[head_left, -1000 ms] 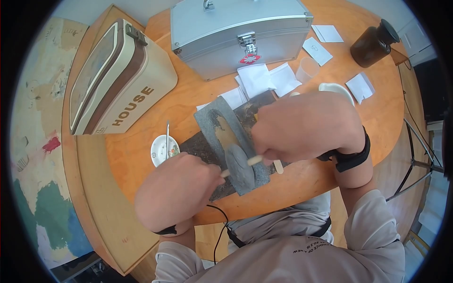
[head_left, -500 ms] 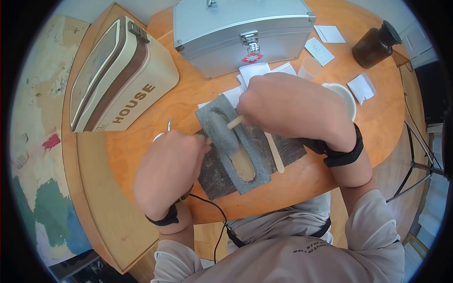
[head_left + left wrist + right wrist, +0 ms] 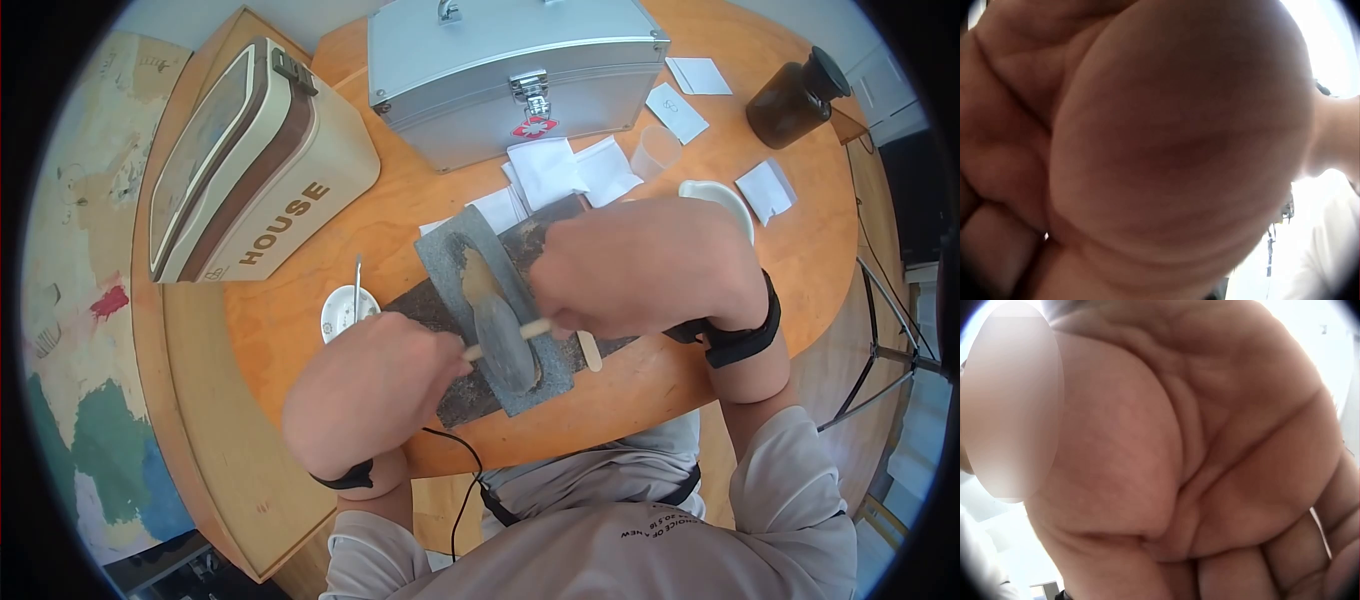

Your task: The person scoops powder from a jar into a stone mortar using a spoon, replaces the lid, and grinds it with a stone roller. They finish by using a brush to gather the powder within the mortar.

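A grey stone grinding wheel (image 3: 503, 345) with a wooden handle on each side sits in the near half of a boat-shaped stone trough (image 3: 437, 252). Tan powder (image 3: 480, 275) lies in the groove behind the wheel. My left hand (image 3: 370, 395) grips the left handle (image 3: 472, 354), of which only a short end shows. The right handle (image 3: 537, 327) is held by my right hand (image 3: 650, 265), whose back hides most of the fingers. Both wrist views are filled by palms, the left palm (image 3: 1179, 137) and the right palm (image 3: 1210, 444).
Under the trough lies a dark board (image 3: 470, 400), with a wooden stick (image 3: 590, 352) to the right. A small dish (image 3: 338, 312) with a spoon stands left. Behind are a metal case (image 3: 520, 90), folded papers (image 3: 545, 170), a plastic cup (image 3: 655, 152), a white bowl (image 3: 722, 195) and a brown jar (image 3: 790, 105).
The wheel rolled to the far end of the trough half a second ago and is now back at the near end. Both hands moved with it, gripping the handles throughout.
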Tool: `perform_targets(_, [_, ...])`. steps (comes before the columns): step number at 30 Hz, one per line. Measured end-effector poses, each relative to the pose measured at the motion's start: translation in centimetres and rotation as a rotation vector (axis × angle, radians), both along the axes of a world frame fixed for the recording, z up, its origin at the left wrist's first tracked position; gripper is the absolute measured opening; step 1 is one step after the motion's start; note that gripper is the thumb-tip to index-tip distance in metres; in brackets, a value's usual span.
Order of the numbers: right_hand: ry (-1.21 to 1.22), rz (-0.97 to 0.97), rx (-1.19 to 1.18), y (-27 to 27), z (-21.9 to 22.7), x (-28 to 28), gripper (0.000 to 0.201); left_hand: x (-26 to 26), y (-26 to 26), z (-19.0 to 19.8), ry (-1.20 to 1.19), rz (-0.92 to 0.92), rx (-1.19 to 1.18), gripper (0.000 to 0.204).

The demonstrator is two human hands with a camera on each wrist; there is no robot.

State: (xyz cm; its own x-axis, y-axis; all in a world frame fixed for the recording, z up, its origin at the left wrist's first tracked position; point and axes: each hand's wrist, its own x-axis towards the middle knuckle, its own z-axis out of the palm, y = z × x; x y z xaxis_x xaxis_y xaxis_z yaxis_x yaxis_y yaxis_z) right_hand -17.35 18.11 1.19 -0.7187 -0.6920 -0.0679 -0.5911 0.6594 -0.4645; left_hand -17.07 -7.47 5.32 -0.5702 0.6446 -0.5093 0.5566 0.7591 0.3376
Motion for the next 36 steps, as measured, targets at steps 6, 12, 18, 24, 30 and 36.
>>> perform_targets(6, [0.033, -0.118, 0.005, -1.0, -0.4, -1.0, 0.018, -1.0, -0.2, -1.1, 0.27, 0.069, 0.008, 0.022])
perform_targets(12, [-0.02, -0.021, 0.094, -1.0, 0.9, -1.7, 0.023, -1.3, -0.1, -1.1, 0.068, 0.152, 0.073, 0.021])
perform_targets(18, [-0.14, 0.053, 0.093, -1.6, 1.2, -1.9, 0.02, -0.8, -1.0, -1.1, 0.039, 0.028, 0.145, 0.02])
perform_targets(24, [-0.037, -0.061, -0.006, -0.8, 0.8, -0.8, 0.018, -0.4, -1.9, -0.8, 0.159, 0.238, 0.337, 0.021])
perform_targets(30, [0.009, -0.112, -0.248, 0.0, -0.7, 1.1, 0.02, 1.5, -3.0, -3.2, 0.163, 0.31, 0.576, 0.025])
perform_targets(36, [0.09, -0.165, -0.397, 0.0, -1.0, 2.6, 0.018, 3.2, -3.1, -4.3, 0.122, 0.437, 0.736, 0.026])
